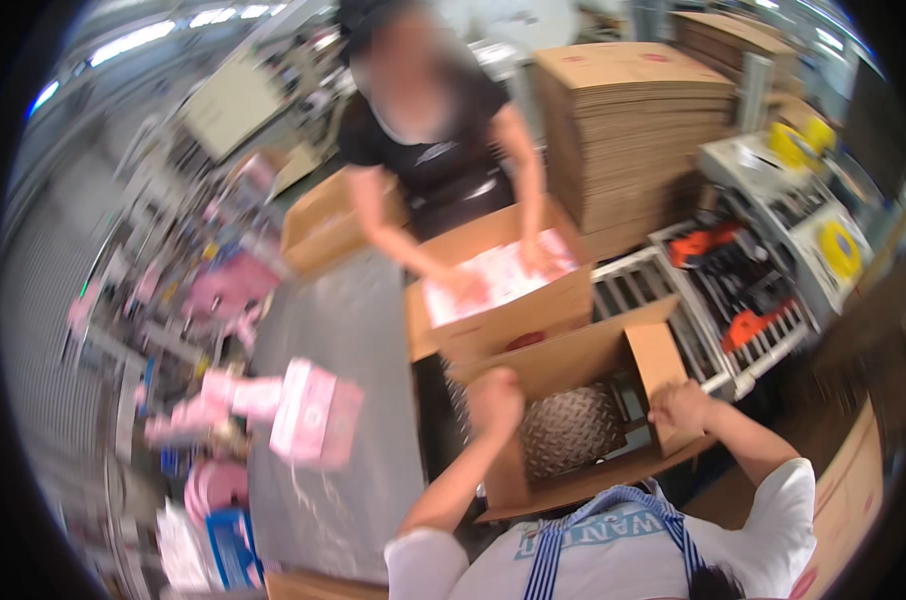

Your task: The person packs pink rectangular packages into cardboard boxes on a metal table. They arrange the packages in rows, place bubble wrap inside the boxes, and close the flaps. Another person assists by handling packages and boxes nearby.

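Both my hands grip an open cardboard box (657,362) in front of my body. A diamond-plate metal surface (573,435) shows through the middle of the box. My left hand (496,405) is closed on its left side, near the far corner. On the right, my right hand (681,408) pinches the edge by the raised side flap. Just beyond stands a second cardboard box (518,335), filled near the top with pink-and-white packs (503,280). A co-worker's two hands (463,288) press on those packs, somewhat blurred.
Pink cartons (303,412) lie in a row across a grey metal table (323,510) at left. A tall stack of flat cardboard (623,150) rises behind. To the right are a roller conveyor (681,315) and a machine with orange and black parts (743,285).
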`<move>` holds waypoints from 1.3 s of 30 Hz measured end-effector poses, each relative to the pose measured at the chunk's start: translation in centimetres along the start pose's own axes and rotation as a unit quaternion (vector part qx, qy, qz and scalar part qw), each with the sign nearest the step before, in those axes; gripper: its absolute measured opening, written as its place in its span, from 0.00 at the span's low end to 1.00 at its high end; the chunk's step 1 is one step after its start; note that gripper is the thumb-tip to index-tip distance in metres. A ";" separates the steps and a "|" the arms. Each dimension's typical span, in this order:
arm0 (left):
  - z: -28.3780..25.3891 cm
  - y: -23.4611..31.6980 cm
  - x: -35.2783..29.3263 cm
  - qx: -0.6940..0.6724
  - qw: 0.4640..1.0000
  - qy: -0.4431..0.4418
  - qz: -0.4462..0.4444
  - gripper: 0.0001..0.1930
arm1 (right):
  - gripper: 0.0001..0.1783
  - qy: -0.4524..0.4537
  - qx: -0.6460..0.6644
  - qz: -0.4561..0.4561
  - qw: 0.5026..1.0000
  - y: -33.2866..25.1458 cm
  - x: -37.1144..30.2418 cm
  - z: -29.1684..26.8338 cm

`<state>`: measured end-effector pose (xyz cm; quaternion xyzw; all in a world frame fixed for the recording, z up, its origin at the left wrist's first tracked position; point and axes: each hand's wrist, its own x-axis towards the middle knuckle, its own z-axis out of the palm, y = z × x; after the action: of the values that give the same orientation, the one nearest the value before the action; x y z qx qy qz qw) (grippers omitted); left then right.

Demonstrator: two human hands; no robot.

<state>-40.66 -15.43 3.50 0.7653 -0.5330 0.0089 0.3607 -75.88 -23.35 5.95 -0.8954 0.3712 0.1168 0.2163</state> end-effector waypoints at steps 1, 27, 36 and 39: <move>3.0 -1.6 -1.3 -0.012 0.996 -0.091 -0.019 0.07 | 0.26 -0.035 -0.009 -0.074 0.997 -0.9 1.4 1.7; -2.5 -4.3 -9.1 0.191 0.962 -0.179 -0.080 0.36 | 0.20 0.442 0.153 -0.046 0.883 -0.9 7.1 2.7; -4.5 -20.3 -9.3 0.047 0.929 -0.123 -0.346 0.35 | 0.36 0.115 0.627 0.295 0.712 9.6 6.5 25.9; -0.3 -12.4 -10.1 -0.251 0.854 -0.138 -0.435 0.36 | 0.25 0.079 0.468 0.340 0.812 14.9 0.6 15.2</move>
<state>-34.71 -4.92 -7.00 0.7960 -0.1743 -0.3888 0.4299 -86.87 -25.88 -12.06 -0.5085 0.6774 -0.0759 0.5260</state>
